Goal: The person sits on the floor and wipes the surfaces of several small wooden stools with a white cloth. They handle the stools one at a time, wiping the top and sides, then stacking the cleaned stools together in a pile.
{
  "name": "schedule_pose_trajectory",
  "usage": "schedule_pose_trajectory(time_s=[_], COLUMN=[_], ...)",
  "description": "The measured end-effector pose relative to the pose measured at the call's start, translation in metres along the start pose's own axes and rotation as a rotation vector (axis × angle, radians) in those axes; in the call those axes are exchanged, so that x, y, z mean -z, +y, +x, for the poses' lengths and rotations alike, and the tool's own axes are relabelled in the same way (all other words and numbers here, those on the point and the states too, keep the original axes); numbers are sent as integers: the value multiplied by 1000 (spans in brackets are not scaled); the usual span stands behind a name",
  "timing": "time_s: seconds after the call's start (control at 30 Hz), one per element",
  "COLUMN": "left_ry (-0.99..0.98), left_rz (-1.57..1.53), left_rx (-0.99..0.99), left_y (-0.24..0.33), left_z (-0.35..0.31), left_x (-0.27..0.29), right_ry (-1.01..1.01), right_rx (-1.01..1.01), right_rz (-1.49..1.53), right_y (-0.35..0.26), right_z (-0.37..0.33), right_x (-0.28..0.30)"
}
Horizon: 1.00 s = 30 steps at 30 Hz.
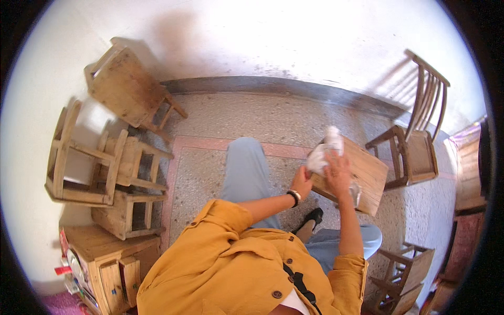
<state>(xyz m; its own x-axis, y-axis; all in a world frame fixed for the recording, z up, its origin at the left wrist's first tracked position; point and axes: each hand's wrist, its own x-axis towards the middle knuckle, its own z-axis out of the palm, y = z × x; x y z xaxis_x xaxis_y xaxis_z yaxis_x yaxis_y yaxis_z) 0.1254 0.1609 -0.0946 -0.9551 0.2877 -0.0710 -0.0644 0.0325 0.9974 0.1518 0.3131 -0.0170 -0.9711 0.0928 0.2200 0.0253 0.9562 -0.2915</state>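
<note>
A flat wooden top (366,173), perhaps a stool's or chair's seat, is in front of me, right of centre. My left hand (302,182) is closed at its left edge, gripping the wood. My right hand (337,170) lies over a crumpled white cloth (317,159), pressing it against the wood near the far left corner. Part of the cloth bunches up beyond the fingers, and some blur softens hand and cloth. What supports the top underneath is mostly hidden.
A slatted-back wooden chair (420,152) stands just beyond the top, at right. Wooden chairs (126,86) and stools (113,210) crowd the left wall. A small drawered cabinet (100,244) is at lower left. Another wooden seat (409,273) stands lower right.
</note>
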Motion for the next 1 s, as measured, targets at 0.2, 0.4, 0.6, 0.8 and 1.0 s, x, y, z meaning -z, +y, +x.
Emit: schedule_pose_trajectory(time_s=[0.2, 0.4, 0.6, 0.8, 1.0], left_ry=[19, -212, -401, -405, -246], left_rz=[207, 130, 115, -505, 113], left_rx=[-156, -2, 48, 466, 109], left_y=[8, -19, -25, -19, -31], left_z=[34, 62, 65, 72, 72], left_x=[-20, -33, -14, -21, -22], right_ry=[203, 171, 96, 236, 295], right_rx=[-501, -136, -210, -544, -467], right_rz=[-184, 34, -107, -321, -246], right_y=[92, 15, -22, 93, 59], right_z=[-42, -85, 20, 11, -77], right_x=[33, 19, 1, 18, 26])
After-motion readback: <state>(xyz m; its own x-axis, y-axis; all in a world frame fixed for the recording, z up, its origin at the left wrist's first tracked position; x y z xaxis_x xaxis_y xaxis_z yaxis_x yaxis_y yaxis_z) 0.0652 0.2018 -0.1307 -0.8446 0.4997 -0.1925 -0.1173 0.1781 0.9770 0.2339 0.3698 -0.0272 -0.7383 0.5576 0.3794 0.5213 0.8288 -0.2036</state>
